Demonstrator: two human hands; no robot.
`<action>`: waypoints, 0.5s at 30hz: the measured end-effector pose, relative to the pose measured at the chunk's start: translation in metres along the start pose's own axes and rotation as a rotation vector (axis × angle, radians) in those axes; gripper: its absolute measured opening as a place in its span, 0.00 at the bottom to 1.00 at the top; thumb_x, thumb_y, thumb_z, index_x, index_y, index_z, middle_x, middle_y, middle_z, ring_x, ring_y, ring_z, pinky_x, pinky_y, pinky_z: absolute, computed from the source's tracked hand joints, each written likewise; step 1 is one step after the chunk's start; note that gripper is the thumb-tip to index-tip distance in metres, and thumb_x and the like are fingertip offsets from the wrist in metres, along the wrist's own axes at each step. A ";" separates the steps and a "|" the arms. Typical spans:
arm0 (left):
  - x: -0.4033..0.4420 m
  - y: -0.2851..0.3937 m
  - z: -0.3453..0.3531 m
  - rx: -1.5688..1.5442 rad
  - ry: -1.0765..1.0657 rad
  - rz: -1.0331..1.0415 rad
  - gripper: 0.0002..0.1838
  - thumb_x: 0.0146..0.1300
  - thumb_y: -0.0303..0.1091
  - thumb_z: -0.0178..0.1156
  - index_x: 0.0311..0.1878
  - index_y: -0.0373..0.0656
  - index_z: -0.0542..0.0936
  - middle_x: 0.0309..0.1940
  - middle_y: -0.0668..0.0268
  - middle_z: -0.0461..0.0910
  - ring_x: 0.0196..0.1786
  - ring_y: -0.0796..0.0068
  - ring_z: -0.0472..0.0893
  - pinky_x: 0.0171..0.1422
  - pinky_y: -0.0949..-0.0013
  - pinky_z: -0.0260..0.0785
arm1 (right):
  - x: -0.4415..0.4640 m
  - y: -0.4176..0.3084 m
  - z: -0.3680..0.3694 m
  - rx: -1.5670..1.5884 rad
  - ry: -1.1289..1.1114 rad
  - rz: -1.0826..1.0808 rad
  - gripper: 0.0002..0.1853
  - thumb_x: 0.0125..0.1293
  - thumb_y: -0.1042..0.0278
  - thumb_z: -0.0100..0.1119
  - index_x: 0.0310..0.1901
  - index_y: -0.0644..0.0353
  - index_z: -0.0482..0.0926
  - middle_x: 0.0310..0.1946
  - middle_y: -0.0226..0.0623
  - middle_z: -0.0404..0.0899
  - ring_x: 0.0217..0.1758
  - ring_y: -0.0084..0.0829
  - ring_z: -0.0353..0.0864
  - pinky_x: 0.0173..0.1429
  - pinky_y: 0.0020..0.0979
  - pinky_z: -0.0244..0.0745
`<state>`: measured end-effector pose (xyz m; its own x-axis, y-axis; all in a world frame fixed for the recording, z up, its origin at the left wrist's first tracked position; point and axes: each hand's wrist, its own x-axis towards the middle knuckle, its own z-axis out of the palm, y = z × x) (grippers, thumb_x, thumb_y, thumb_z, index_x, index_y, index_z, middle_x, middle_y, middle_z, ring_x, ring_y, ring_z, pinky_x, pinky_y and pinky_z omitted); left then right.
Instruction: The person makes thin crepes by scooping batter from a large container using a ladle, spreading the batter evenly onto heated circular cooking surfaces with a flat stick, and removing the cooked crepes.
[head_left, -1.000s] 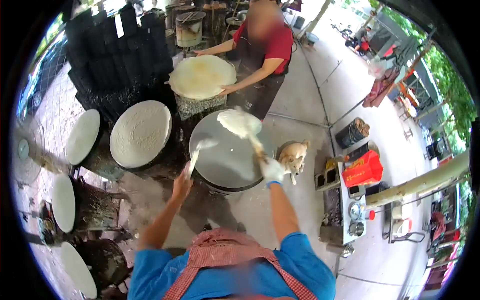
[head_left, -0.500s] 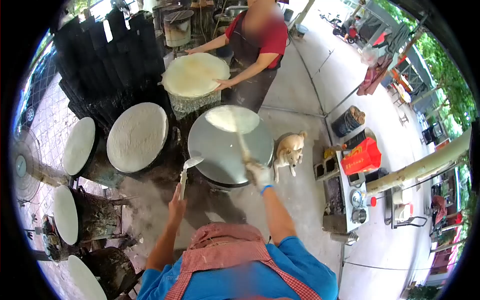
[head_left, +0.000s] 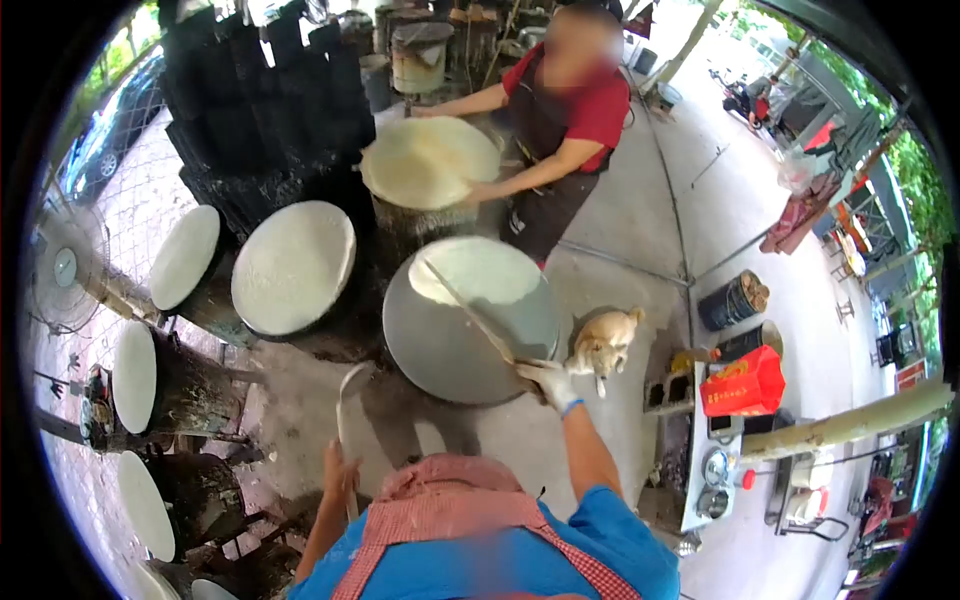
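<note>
My left hand (head_left: pixel 342 472) is closed round the handle of a long ladle (head_left: pixel 343 420), whose pale head is up near the griddle's left side. My right hand (head_left: pixel 547 382), in a whitish glove, grips a long wooden spreader (head_left: pixel 472 312). The spreader slants up and left, its far end at a patch of pale batter (head_left: pixel 485 268). That batter covers the far part of a round grey griddle (head_left: pixel 450 350); the near part is bare. The right hand is at the griddle's lower right edge.
A co-worker (head_left: pixel 570 100) in red stands behind, hands at another round flatbread (head_left: pixel 430 165). More batter-covered griddles (head_left: pixel 295 265) stand to the left. A dog (head_left: pixel 605 342) is on the floor at right, near a red bag (head_left: pixel 745 385) on a shelf.
The batter patch has grown wider. The spreader's far end has swung left, and the ladle has dropped back towards me. The whole view has shifted slightly.
</note>
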<state>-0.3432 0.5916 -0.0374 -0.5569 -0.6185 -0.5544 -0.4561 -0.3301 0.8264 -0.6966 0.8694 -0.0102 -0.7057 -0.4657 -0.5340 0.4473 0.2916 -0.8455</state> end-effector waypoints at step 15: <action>-0.059 -0.018 0.001 -0.504 0.155 -0.157 0.23 0.58 0.26 0.52 0.57 0.46 0.61 0.16 0.70 0.61 0.12 0.74 0.65 0.14 0.68 0.60 | 0.084 -0.061 -0.045 -0.063 0.028 0.065 0.16 0.57 0.62 0.62 0.45 0.59 0.81 0.16 0.27 0.72 0.13 0.19 0.66 0.14 0.22 0.56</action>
<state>-0.3032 0.6350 -0.0193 -0.3826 -0.6196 -0.6854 -0.1158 -0.7038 0.7009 -0.8076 0.8501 -0.0032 -0.6919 -0.4204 -0.5870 0.4581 0.3728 -0.8069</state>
